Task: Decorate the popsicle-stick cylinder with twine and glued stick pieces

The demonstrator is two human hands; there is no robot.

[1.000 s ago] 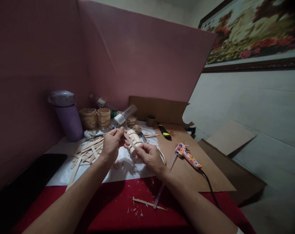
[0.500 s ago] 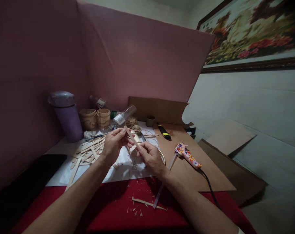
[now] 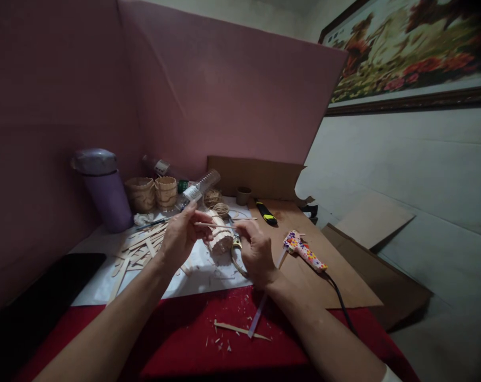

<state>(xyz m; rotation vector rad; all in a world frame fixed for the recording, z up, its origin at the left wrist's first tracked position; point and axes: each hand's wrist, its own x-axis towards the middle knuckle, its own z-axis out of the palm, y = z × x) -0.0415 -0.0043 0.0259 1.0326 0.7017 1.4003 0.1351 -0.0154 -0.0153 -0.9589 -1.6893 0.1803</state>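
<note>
Between my two hands a flat wooden craft stick (image 3: pixel 216 225) is held nearly level, seen edge-on. My left hand (image 3: pixel 184 229) pinches its left end, and my right hand (image 3: pixel 256 248) grips the right end. Behind the stick, on the white paper, lies a pale wooden cup-like piece (image 3: pixel 220 239) on its side. A pair of scissors (image 3: pixel 237 249) rests beside my right hand, partly hidden by it. Left of my left hand a pile of loose craft sticks (image 3: pixel 145 246) is spread over the paper.
A flowered glue gun (image 3: pixel 306 252) and a black-yellow utility knife (image 3: pixel 266 213) lie on cardboard (image 3: pixel 335 292) at right. Behind stand a purple tumbler (image 3: pixel 107 196), two wooden cups (image 3: pixel 166 192), a plastic bottle (image 3: pixel 200 185) and twine (image 3: pixel 220 210). Shavings litter the red cloth (image 3: pixel 176 339).
The craft stick has turned from a slant with its flat face showing to nearly level and edge-on. My right hand has rotated and risen slightly, uncovering more of the wooden piece and scissors.
</note>
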